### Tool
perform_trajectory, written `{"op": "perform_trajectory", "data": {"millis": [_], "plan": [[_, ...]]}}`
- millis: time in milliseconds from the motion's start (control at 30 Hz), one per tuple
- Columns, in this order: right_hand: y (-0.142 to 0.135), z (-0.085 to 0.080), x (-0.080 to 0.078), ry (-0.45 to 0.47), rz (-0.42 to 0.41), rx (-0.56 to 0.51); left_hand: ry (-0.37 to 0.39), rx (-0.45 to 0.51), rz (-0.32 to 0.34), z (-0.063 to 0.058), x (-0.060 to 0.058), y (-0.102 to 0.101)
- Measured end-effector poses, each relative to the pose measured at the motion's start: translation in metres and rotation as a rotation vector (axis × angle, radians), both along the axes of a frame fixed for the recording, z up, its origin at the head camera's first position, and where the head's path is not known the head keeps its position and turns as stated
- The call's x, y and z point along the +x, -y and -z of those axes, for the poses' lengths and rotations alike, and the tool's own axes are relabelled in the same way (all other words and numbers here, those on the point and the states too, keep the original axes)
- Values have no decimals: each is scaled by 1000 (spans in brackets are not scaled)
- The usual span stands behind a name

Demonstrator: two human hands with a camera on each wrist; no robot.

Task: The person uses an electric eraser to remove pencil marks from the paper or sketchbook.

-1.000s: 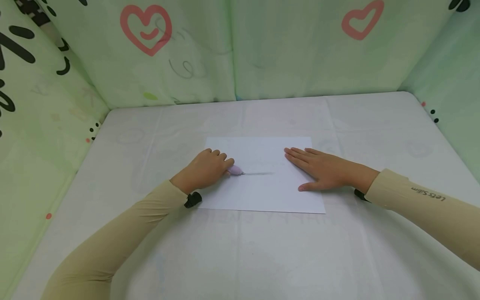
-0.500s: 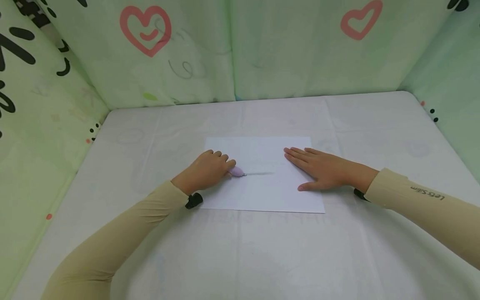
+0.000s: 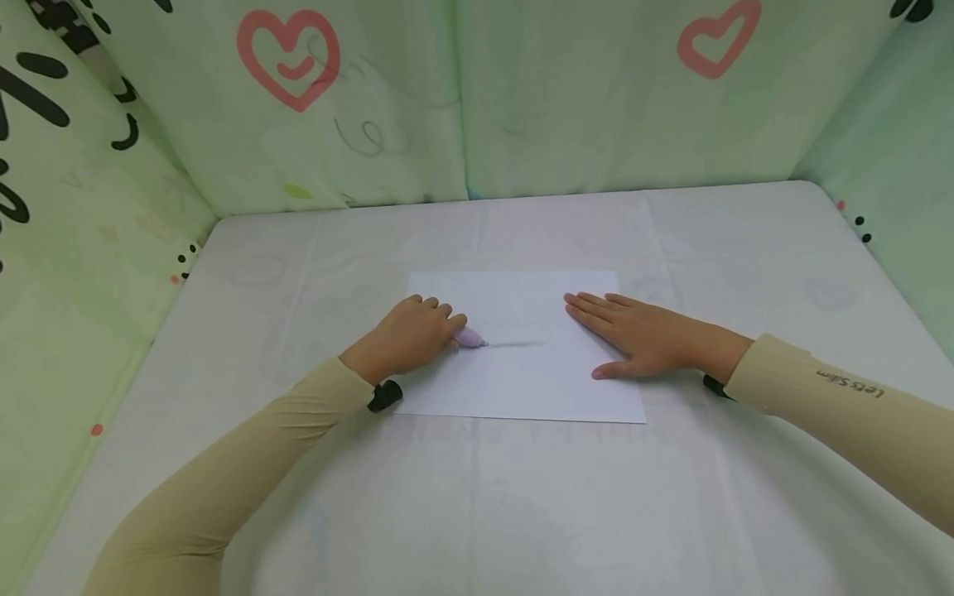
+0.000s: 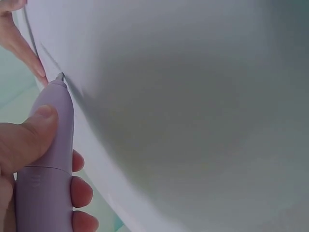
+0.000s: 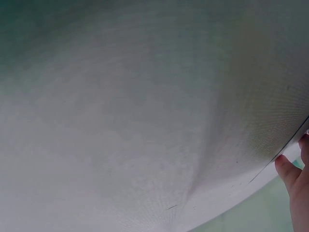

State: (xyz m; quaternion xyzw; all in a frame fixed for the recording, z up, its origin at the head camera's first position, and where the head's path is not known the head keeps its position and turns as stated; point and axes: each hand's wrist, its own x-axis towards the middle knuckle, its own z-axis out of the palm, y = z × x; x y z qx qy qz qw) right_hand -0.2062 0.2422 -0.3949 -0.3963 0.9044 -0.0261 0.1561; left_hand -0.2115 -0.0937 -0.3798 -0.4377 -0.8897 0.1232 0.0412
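Grasped in the left hand (image 3: 405, 335), the nearer one, over the left part of the white paper (image 3: 522, 385): a lilac pen-shaped tool (image 4: 50, 166). Lies crosswise in long axis, metal tip (image 4: 60, 76) toward the right hand (image 3: 637, 335). Looks smooth and thick-barrelled, seamed, tapering forward. Just beyond the tip: a faint grey line (image 3: 516, 343). Farther right, well apart: the right hand, flat across the paper's edge, fingers straight, holding nothing.
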Motion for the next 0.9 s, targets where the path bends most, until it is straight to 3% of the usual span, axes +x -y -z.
{"op": "perform_trajectory", "data": {"millis": [267, 467, 900], "plan": [[0, 0, 0, 0, 2, -2, -18, -20, -9, 0, 0, 0], [0, 0, 0, -3, 1, -2, 34, -15, -2, -2, 2, -2], [1, 0, 1, 2, 7, -4, -1, -13, -11, -2, 1, -2]]}}
